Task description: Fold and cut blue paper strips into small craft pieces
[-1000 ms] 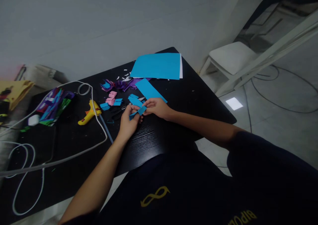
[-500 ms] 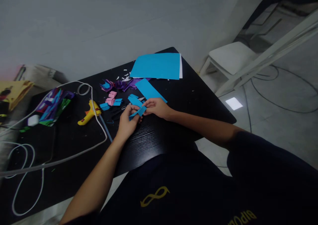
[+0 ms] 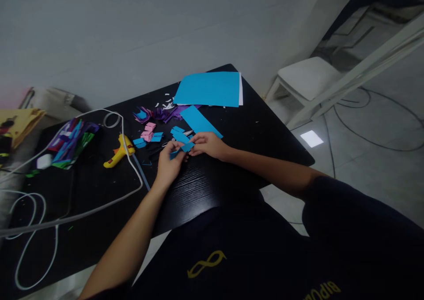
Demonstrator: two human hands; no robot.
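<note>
Between my hands is a small strip of blue paper [image 3: 188,147], bent or folded. My left hand [image 3: 170,161] is closed on its left end, and my right hand [image 3: 209,144] pinches its right end. Just beyond my fingers lie cut blue paper pieces [image 3: 179,133] and a pair of scissors [image 3: 188,133], partly hidden by the paper and my hands. A larger blue paper strip [image 3: 201,121] lies past my right hand. Folded pink paper pieces [image 3: 148,132] and another blue piece [image 3: 157,136] rest to the left.
A yellow glue gun [image 3: 119,151] lies left on the black table [image 3: 212,185], near a white cable [image 3: 112,203]. Blue sheets [image 3: 208,88] sit at the back, beside purple paper [image 3: 180,111] and white scraps [image 3: 168,106]. A white chair [image 3: 308,77] stands right.
The blue strip between my fingers has tilted and shows less of its surface. My left hand has shifted slightly left; the things on the table stay put.
</note>
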